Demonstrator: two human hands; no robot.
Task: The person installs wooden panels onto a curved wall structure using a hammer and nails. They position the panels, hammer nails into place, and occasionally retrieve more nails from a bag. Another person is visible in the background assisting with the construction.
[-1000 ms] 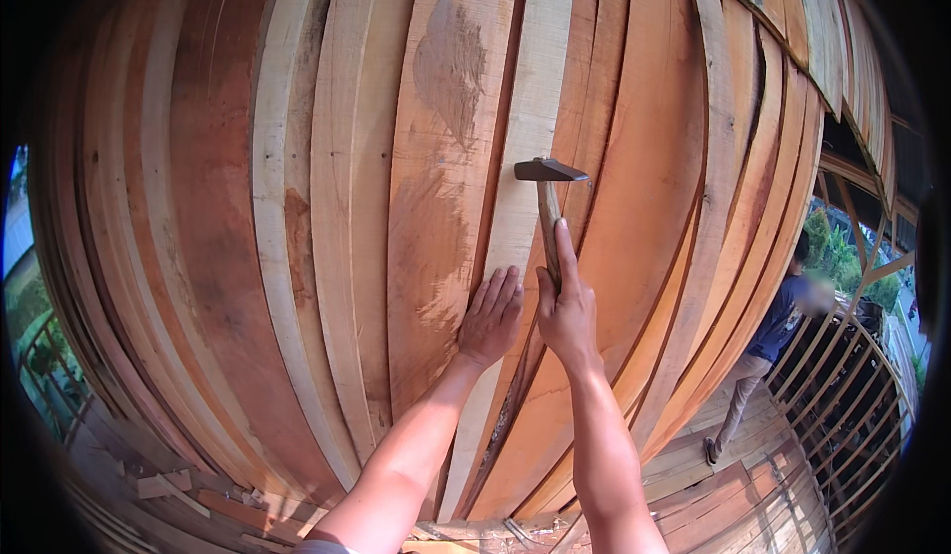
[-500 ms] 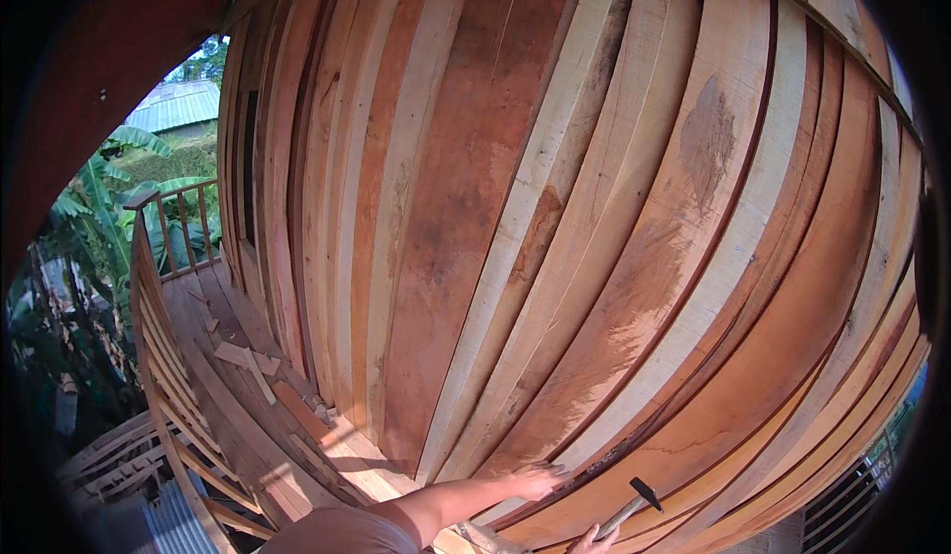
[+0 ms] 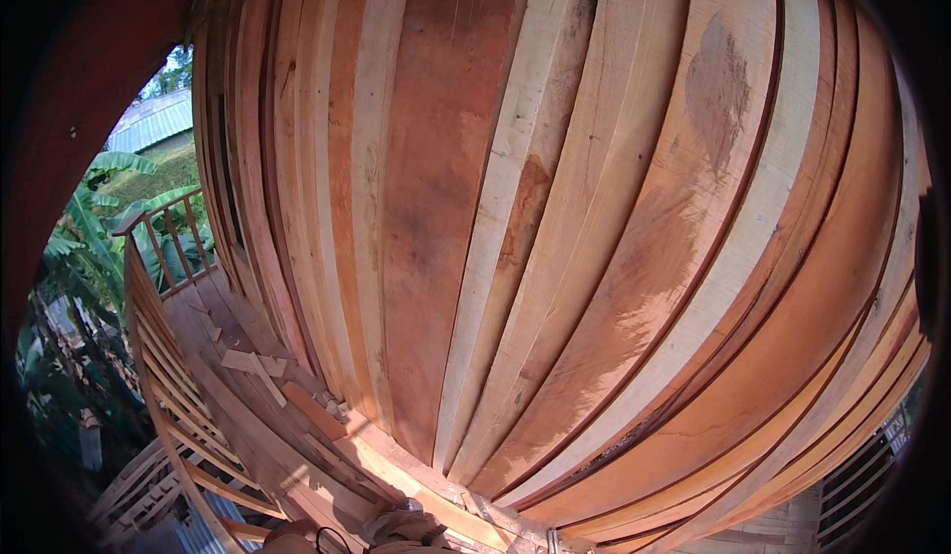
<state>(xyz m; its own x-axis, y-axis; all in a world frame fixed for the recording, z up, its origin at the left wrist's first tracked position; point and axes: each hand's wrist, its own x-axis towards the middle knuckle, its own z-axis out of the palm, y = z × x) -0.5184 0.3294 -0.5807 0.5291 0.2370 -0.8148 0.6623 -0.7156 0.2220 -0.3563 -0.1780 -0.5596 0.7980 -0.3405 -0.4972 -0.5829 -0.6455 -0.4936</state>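
L hand & R hand out of my sight, can't tell how open or what's held. Plank wall [image 3: 436, 207] stands along floor's [image 3: 228, 405] inner edge, railing [image 3: 140, 351] opp.; scrap wood [image 3: 238, 361] btwn.

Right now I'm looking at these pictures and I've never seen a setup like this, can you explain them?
There is no machine here, just a person working with two bare hands. Every picture comes from the same place: a fisheye camera on that person's head, the left of a pair, which makes straight edges look curved. The newest shows a wall of upright wooden boards; wood scraps lie on the plank floor near its foot. A second ago the left hand rested on those boards and the right hand held a hammer. Now I can't make out either hand, so I can't say what is held.
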